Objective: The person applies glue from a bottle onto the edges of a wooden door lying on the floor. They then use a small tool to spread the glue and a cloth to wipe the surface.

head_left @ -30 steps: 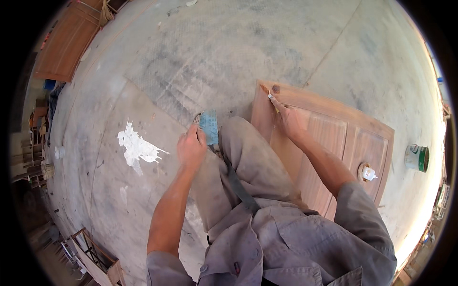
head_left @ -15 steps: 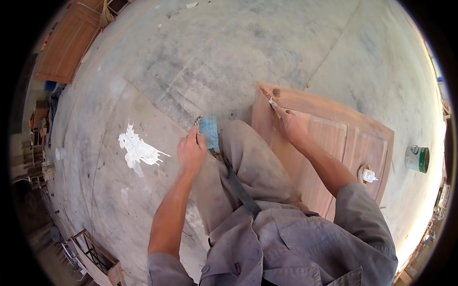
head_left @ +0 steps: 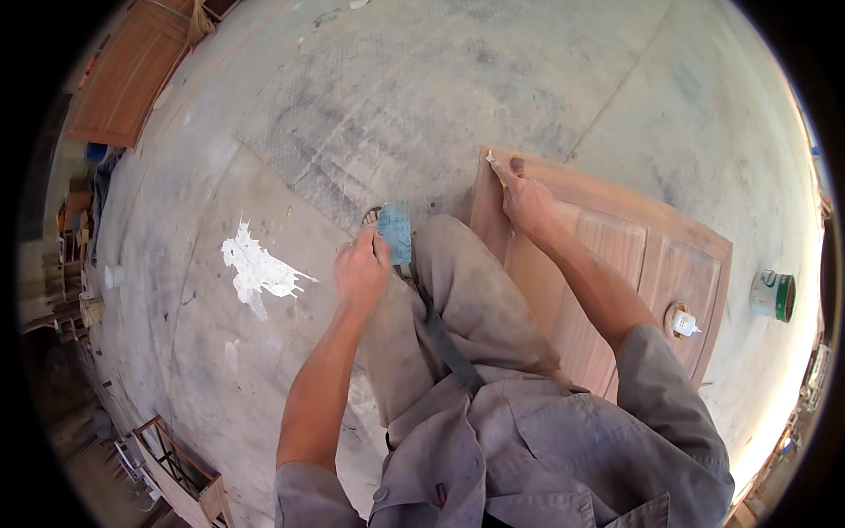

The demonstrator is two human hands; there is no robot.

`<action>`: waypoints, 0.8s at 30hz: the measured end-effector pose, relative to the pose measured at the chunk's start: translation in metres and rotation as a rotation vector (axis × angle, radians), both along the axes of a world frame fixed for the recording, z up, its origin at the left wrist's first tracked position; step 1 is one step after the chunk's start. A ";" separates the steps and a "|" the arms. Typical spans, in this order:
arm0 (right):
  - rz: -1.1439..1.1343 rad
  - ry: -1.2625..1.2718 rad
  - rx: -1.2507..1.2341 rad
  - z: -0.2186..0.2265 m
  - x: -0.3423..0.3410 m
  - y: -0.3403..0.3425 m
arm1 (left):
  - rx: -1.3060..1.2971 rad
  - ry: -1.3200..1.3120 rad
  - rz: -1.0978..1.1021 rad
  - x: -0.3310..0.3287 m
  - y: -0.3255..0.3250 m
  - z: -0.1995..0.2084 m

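A reddish wooden panel door (head_left: 601, 251) lies at my right, partly under my arm. My right hand (head_left: 531, 208) is at its far left corner, closed around a small yellow-handled scraper (head_left: 494, 161) whose pale tip touches the wood. The forefinger stretches along the tool, and the fingers hide most of the handle. A dark knot mark (head_left: 517, 165) shows beside the tip. My left hand (head_left: 362, 268) pinches a blue sheet of sandpaper (head_left: 395, 232) above my left foot, away from the door.
A small white nozzle bottle (head_left: 684, 325) lies in a round holder on the door. To the right stands a green-and-white bucket (head_left: 773, 296). White splatter (head_left: 260, 268) marks the concrete floor on the left. Another wooden door (head_left: 132, 70) is at the far left, a wooden frame (head_left: 180, 475) at lower left.
My right hand has moved the scraper up to the door's corner; the brown streak seen there earlier no longer shows. My left hand keeps its hold on the sandpaper.
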State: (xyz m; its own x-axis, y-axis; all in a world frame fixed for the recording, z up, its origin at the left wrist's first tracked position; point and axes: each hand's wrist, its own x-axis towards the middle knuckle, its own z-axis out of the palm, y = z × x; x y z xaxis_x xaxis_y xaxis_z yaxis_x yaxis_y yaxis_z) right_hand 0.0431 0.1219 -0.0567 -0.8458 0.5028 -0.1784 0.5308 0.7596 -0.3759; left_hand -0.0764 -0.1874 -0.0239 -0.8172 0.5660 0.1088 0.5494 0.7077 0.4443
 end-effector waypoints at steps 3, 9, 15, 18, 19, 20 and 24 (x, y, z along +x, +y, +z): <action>0.029 0.080 0.027 -0.013 0.017 -0.005 | 0.005 -0.002 0.006 0.000 -0.007 0.001; -0.009 0.122 0.013 -0.005 -0.009 0.001 | -0.032 -0.036 0.036 0.000 0.002 0.006; 0.009 0.045 -0.007 -0.004 0.018 -0.012 | 0.011 -0.068 0.047 -0.002 -0.010 0.002; 0.006 0.047 0.011 0.006 -0.005 -0.006 | -0.023 -0.025 0.022 0.000 -0.002 0.001; -0.003 0.058 0.003 0.006 -0.002 -0.007 | -0.028 -0.033 0.019 0.000 -0.002 0.001; -0.012 0.069 -0.006 0.005 0.003 -0.010 | -0.033 -0.041 0.016 0.000 -0.002 0.002; -0.020 0.100 -0.037 -0.001 0.049 -0.026 | 0.014 -0.063 0.044 -0.001 -0.010 0.002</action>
